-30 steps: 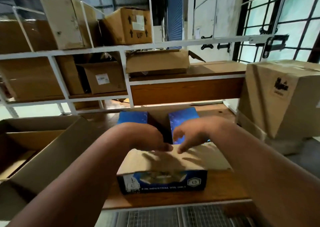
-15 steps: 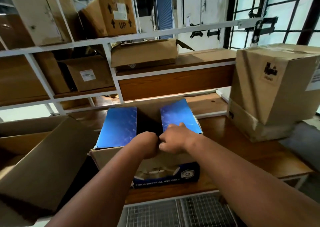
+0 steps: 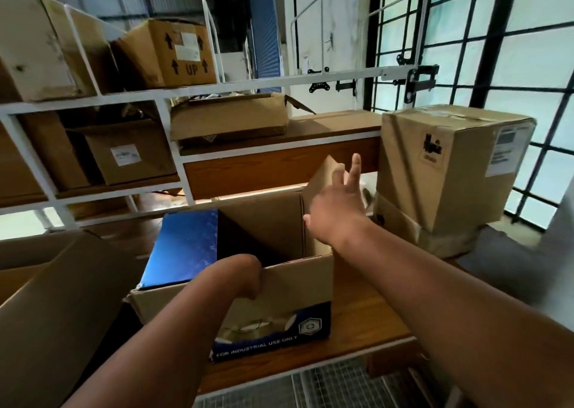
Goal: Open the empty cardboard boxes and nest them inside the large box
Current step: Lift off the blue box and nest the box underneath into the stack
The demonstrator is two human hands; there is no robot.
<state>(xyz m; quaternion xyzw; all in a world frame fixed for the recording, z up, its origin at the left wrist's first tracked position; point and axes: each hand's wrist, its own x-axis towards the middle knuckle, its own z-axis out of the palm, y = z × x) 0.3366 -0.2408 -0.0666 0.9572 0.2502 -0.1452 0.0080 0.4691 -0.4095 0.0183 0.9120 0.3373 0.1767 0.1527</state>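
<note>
Head view: box (image 3: 289, 286) opens upward (long axis left-right).

White metal shelving (image 3: 174, 92) with wooden boards stands before a pale wall (image 3: 338, 19); daylight enters a barred window (image 3: 497, 50).

Right hand (image 3: 337, 210) raised, fingers (image 3: 354, 170) spread; left hand (image 3: 248, 278) seemingly curled downward.

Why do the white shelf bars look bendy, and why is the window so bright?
Head view: the wide lens bows the white metal shelf bars; daylight through the black-barred window washes the panes out; the raised right hand looks slightly smeared.
</note>
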